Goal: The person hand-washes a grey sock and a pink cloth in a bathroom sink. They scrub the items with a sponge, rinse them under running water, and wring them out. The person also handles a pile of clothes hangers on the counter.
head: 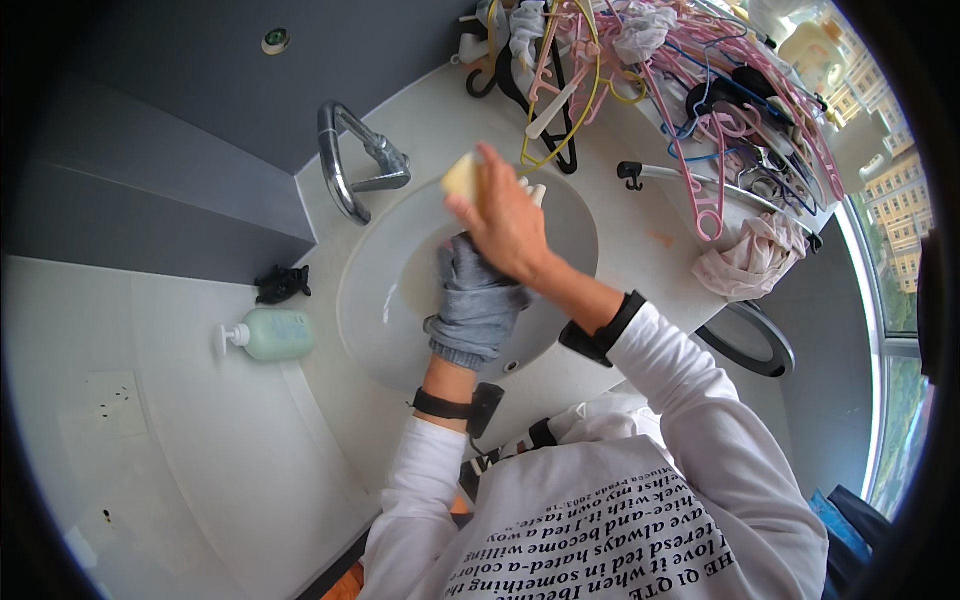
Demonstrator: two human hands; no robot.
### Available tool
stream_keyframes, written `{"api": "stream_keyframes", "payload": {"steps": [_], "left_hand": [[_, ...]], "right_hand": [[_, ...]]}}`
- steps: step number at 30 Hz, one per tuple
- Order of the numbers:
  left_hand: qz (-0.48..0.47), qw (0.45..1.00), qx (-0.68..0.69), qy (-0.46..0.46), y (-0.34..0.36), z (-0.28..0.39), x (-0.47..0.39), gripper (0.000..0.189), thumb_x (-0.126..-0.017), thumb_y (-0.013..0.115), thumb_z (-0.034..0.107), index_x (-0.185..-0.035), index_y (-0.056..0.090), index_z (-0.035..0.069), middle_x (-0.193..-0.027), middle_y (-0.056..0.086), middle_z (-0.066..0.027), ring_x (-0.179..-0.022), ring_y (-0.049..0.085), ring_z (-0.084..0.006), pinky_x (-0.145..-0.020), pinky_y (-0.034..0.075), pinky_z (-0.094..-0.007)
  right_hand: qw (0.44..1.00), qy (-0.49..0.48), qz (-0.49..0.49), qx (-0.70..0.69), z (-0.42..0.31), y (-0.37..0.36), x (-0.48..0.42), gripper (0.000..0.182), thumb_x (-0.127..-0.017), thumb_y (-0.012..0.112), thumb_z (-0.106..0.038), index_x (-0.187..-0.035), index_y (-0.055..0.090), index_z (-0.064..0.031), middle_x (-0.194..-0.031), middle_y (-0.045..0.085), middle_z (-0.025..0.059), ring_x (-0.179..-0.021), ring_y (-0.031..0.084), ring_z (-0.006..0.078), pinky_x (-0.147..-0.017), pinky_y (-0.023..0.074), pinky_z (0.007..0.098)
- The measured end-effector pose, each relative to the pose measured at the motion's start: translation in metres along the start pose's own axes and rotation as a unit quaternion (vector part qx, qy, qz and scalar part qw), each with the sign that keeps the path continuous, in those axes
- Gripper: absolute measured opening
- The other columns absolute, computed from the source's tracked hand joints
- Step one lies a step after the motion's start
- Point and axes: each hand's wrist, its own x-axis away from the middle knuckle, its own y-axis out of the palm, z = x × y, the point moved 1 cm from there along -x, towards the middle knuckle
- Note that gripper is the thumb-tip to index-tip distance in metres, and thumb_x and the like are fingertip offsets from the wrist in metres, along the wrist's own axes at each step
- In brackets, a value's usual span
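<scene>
Over an oval white washbasin (375, 262), my right hand (511, 217) grips a pale yellow bar of soap (460, 178). Grey knitted fabric, which looks like a sock (476, 311), covers my left hand up to the wrist (450, 379). The fingers of that hand are hidden inside it. My right palm is just above the far end of the fabric; whether they touch is unclear. A small white object (535, 193) shows partly behind my right hand.
A chrome faucet (341, 169) stands at the basin's far left. A green pump bottle (277, 335) and a small black object (283, 285) are on the left. Pink hangers (712, 195) and other hangers crowd the far right, beside crumpled pale pink cloth (754, 255).
</scene>
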Motion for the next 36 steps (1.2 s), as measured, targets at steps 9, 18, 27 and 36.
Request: {"api": "stream_keyframes", "payload": {"steps": [9, 18, 27, 36], "left_hand": [[-0.038, 0.890, 0.453, 0.039, -0.005, -0.001, 0.008, 0.049, -0.101, 0.031, 0.045, -0.135, 0.035, 0.010, -0.125, 0.046, -0.0082, -0.118, 0.043, -0.0230, -0.103, 0.035, -0.0389], [-0.095, 0.960, 0.260, 0.029, 0.001, 0.004, 0.017, 0.051, -0.102, 0.033, 0.037, -0.142, 0.027, 0.007, -0.135, 0.040, -0.0103, -0.128, 0.039, -0.0224, -0.109, 0.031, -0.0380], [-0.072, 0.778, 0.623, -0.028, -0.005, 0.011, 0.014, 0.051, -0.102, 0.029, 0.044, -0.136, 0.032, 0.007, -0.129, 0.043, -0.0092, -0.124, 0.040, -0.0222, -0.107, 0.033, -0.0374], [0.003, 0.860, 0.503, -0.090, -0.011, -0.009, 0.006, 0.047, -0.096, 0.044, 0.040, -0.130, 0.038, 0.008, -0.121, 0.050, -0.0076, -0.114, 0.049, -0.0218, -0.101, 0.039, -0.0367]], "right_hand": [[0.987, -0.074, -0.113, 0.090, 0.001, 0.031, 0.022, 0.055, -0.085, 0.057, -0.048, -0.124, 0.053, -0.0104, -0.087, 0.053, 0.0102, -0.082, 0.058, 0.0283, -0.071, 0.0466, 0.0390], [0.991, -0.049, -0.037, 0.116, -0.003, 0.017, 0.007, 0.062, -0.082, 0.056, -0.056, -0.118, 0.053, -0.0061, -0.092, 0.054, 0.0114, -0.089, 0.054, 0.0315, -0.081, 0.0438, 0.0411], [0.986, -0.117, -0.075, 0.096, 0.012, 0.018, 0.010, 0.064, -0.079, 0.059, -0.056, -0.115, 0.050, -0.0053, -0.091, 0.055, 0.0132, -0.085, 0.055, 0.0323, -0.076, 0.0440, 0.0408], [0.995, -0.069, -0.044, 0.062, 0.003, 0.001, -0.005, 0.056, -0.083, 0.061, -0.050, -0.116, 0.048, -0.0064, -0.093, 0.055, 0.0137, -0.086, 0.058, 0.0335, -0.075, 0.0465, 0.0437]]}}
